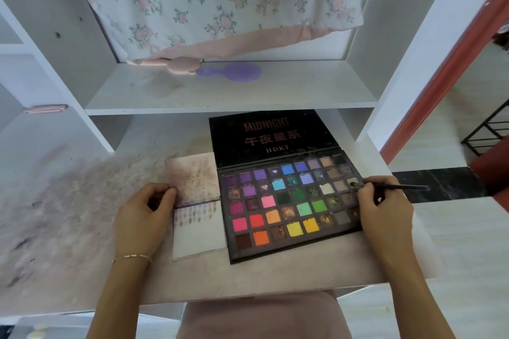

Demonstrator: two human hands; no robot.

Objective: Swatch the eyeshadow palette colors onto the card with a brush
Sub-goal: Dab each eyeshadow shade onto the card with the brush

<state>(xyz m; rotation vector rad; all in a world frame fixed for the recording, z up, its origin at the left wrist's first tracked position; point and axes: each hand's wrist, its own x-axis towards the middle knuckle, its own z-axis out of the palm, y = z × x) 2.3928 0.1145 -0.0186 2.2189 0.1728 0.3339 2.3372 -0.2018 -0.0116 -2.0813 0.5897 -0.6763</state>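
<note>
Your right hand (384,206) pinches the brush (396,187), its tip resting in what looks like a pale pan at the right edge of the open eyeshadow palette (289,201). Your left hand (144,215) curls around the left edge of the card (197,209), which lies on the desk (275,278) just beside the palette, faint swatches across its middle

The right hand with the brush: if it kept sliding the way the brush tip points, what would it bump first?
Probably nothing solid: the right hand aims the brush leftward, its tip already in a palette pan; further on lie more pans.
</note>
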